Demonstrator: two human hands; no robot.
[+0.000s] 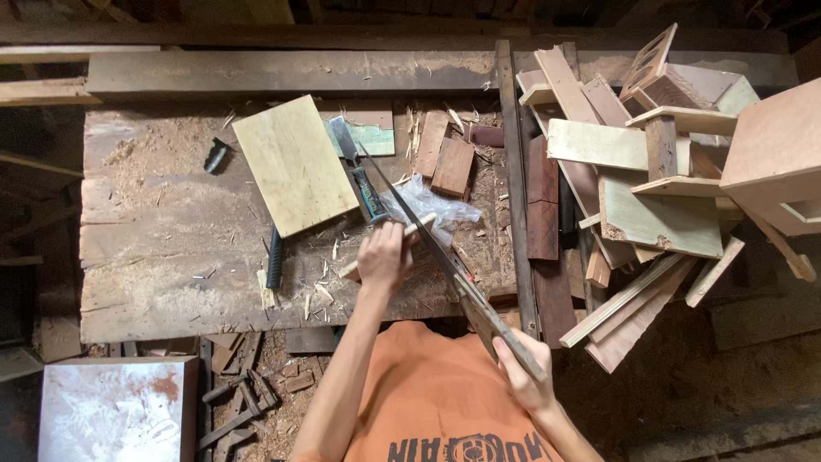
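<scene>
My left hand (383,255) presses a thin pale wooden stick (421,226) down on the worn workbench (162,248). My right hand (523,376) grips the wooden handle of a hand saw (492,325). Its long dark blade (410,214) runs up and to the left, crossing the stick just right of my left hand. A crumpled clear plastic bag (432,204) lies under the blade. Wood shavings are scattered around the stick.
A pale yellow board (295,164) lies left of the blade, with a green-and-black-handled tool (368,192) beside it. A black-handled tool (274,257) lies near the bench's front edge. Brown blocks (451,164) sit behind, and scrap boards (650,180) pile up on the right.
</scene>
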